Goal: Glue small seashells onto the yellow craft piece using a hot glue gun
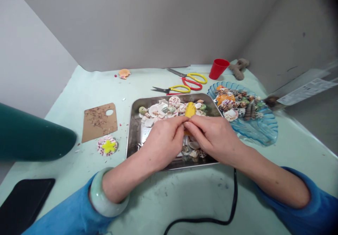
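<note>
My left hand (166, 140) and my right hand (218, 136) meet fingertip to fingertip over a metal tray (134, 122). Both are closed in a pinch, and whatever is between the fingers is too small or hidden to make out. Just beyond the fingertips a rounded yellow object (190, 109) shows, its lower part covered by my hands. Around it in the tray lie white and speckled seashells (161, 109), with more shells (194, 153) below my fingers.
Left of the tray lie a stained cardboard piece (96, 124) and a shell with a yellow star (108, 146). Behind are scissors (179, 89) and a red cup (219, 69). A blue dish (264, 129) of shells stands right. A black cord (206, 221) runs in front; a green cylinder (34, 133) juts in.
</note>
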{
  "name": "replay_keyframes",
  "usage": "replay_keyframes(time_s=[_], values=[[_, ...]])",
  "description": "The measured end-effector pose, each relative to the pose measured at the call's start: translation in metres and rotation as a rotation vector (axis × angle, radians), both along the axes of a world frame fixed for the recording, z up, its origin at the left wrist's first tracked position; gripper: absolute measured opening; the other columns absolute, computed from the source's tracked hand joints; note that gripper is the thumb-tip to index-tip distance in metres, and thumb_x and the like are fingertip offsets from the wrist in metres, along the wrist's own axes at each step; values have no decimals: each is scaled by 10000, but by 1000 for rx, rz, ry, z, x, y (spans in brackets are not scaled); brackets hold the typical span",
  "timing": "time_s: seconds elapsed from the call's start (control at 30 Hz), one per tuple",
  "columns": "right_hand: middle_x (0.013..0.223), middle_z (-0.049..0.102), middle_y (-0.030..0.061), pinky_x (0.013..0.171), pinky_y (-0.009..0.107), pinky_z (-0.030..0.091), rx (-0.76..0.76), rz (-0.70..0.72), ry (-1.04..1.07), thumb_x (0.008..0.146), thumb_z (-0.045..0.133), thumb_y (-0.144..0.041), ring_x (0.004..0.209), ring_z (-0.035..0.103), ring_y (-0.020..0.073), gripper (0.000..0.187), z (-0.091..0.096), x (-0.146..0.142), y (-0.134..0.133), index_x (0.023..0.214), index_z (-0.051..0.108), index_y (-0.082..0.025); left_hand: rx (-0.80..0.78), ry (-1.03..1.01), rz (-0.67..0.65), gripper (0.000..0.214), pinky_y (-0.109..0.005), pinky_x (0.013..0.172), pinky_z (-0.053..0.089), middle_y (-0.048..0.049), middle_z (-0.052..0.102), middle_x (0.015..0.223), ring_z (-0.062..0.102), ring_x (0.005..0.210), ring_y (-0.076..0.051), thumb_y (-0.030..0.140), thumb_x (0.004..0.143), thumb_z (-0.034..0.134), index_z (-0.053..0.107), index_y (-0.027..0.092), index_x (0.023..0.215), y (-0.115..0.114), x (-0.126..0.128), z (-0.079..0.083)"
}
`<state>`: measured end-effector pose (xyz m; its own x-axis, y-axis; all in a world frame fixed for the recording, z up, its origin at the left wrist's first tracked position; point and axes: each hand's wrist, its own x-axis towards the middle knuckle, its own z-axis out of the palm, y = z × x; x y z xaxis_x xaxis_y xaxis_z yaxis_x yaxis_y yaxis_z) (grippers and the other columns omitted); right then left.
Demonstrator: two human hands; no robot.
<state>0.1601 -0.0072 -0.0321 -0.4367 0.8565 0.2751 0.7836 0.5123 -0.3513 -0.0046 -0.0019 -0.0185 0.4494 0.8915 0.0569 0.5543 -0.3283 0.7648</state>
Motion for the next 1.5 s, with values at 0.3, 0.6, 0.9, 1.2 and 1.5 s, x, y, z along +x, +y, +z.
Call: replay_keyframes(time_s=[0.3,0.6,0.9,1.2,1.5], values=[[660,576,14,586,252,337,-7,2,-16,936,361,-294,584,508,131,305,1,0,0,767,581,-167,-12,5,1,349,-222,591,390,43,537,511,509,535,-117,137,866,378,649,200,1076,0,0,-2],[667,579,16,587,254,339,-12,-1,-20,938,354,-299,590,509,132,312,0,-1,1,761,575,-169,-18,3,1,359,-224,591,390,48,531,497,490,504,-111,122,857,378,651,192,1078,-1,0,1],[685,597,23,593,250,347,-12,-2,-25,938,363,-294,596,513,131,301,0,0,0,781,586,-167,-13,5,-10,358,-228,594,404,44,541,497,517,523,-119,134,866,373,645,194,1090,-1,0,-1],[685,606,27,579,250,346,1,1,-31,939,364,-291,582,510,128,308,2,-1,0,775,593,-164,-11,8,-9,358,-231,603,412,40,545,504,523,536,-121,130,864,373,647,194,1085,-1,0,1],[690,605,28,591,252,348,-13,-1,-25,939,359,-290,592,513,131,310,1,-1,0,779,592,-163,-12,17,3,361,-227,597,405,44,530,491,510,523,-118,128,862,373,649,189,1087,-1,1,2]])
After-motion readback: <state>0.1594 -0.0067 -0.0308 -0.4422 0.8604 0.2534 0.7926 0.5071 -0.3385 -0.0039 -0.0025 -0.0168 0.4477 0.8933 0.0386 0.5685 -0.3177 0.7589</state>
